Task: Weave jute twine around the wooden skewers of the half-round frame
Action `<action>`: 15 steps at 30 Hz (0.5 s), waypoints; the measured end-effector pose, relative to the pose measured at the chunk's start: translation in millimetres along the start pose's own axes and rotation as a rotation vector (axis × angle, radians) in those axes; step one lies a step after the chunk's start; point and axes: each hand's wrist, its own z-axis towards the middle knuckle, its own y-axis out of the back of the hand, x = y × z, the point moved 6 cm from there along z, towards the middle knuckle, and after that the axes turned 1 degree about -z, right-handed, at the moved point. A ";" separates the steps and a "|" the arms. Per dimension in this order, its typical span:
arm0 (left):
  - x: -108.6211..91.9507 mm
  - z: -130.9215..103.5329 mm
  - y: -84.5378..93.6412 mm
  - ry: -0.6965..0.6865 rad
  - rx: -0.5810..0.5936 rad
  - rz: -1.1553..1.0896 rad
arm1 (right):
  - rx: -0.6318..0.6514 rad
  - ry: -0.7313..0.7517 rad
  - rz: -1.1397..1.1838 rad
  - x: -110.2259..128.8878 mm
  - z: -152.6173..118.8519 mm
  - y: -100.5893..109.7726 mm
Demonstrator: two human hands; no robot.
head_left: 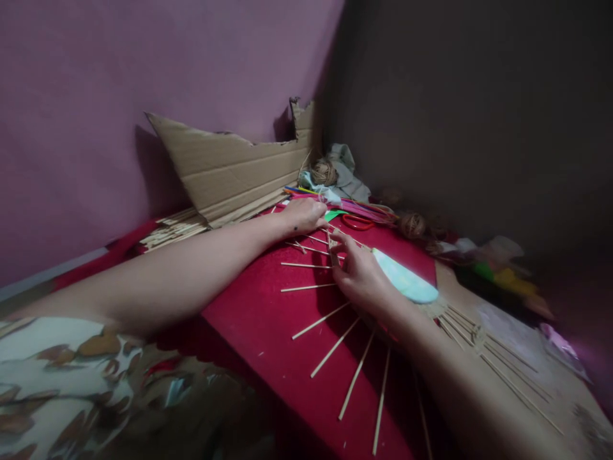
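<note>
A fan of thin wooden sticks (325,364) spreads out over a red cloth-covered surface (268,306). A pale blue half-round piece (407,278) lies at its middle, right of my hands. At the far end of the fan, my left hand (306,215) is closed, its fingertips pinching the outer end of a stick. Just nearer, my right hand (357,265) has its fingers curled in over the sticks, at a beige strip of twine (331,239) crossing them. The fingers partly hide where the twine meets the sticks.
Torn cardboard (234,169) leans on the purple wall beside a bundle of sticks (175,229). Behind my hands are a ball of twine (324,171), grey cloth (352,182) and red-handled scissors (357,222). More bound sticks (479,338) lie at right.
</note>
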 end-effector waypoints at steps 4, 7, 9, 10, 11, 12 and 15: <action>-0.7 -0.7 -2.2 -0.008 -0.001 -0.008 | -0.014 -0.040 -0.133 0.0 17.9 5.0; -0.7 -0.8 -1.5 -0.007 0.000 -0.012 | -0.033 -0.030 -0.230 2.1 28.5 -2.1; 1.1 -0.1 1.0 -0.012 -0.002 -0.015 | -0.034 -0.065 -0.288 1.3 31.2 -8.2; 2.8 0.5 2.4 -0.024 0.007 -0.027 | -0.039 -0.092 -0.303 0.3 31.2 -10.0; 5.2 1.1 3.7 -0.041 0.026 -0.050 | -0.047 -0.115 -0.306 -0.5 30.6 -11.1; 8.5 1.6 5.1 -0.061 0.053 -0.076 | -0.055 -0.130 -0.300 -0.9 29.6 -11.5; 24.8 2.1 12.0 -0.084 0.131 -0.186 | -0.058 -0.121 -0.268 -0.6 26.7 -12.0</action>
